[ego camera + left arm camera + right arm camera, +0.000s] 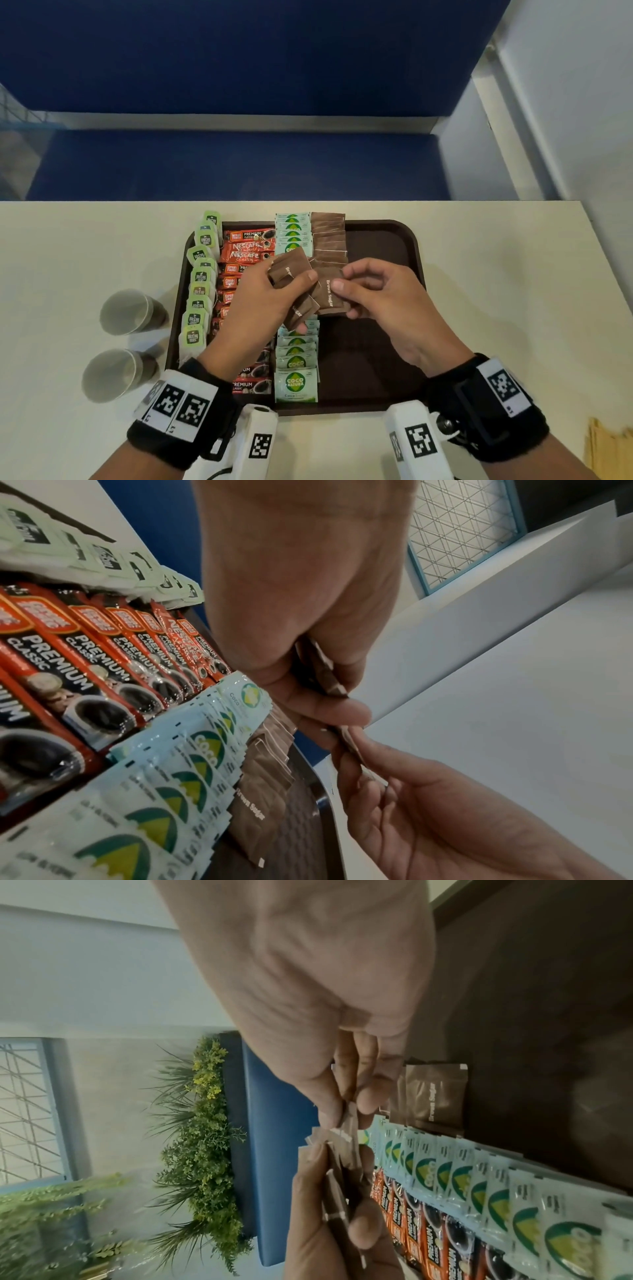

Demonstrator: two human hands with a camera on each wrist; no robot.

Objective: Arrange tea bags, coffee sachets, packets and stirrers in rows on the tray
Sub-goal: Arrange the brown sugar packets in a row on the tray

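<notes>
Brown sugar packets (329, 291) pinched between hands (342, 294)

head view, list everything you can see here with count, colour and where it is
tray: one, dark brown, middle of the table
table: one, cream, under the tray
tea bags: a row, green tags, tray's left edge
coffee sachets: a row, red and black, right of the tea bags
coco sugar packets: a row, pale blue-green, tray's middle
brown sugar packets: a short row, brown, far end, right of the coco row
paper cups: two, brown, lying on the table left of the tray
stirrers: a bundle, tan, table's near right corner
left hand: holds several brown sugar packets
right hand: pinches one brown sugar packet
</notes>
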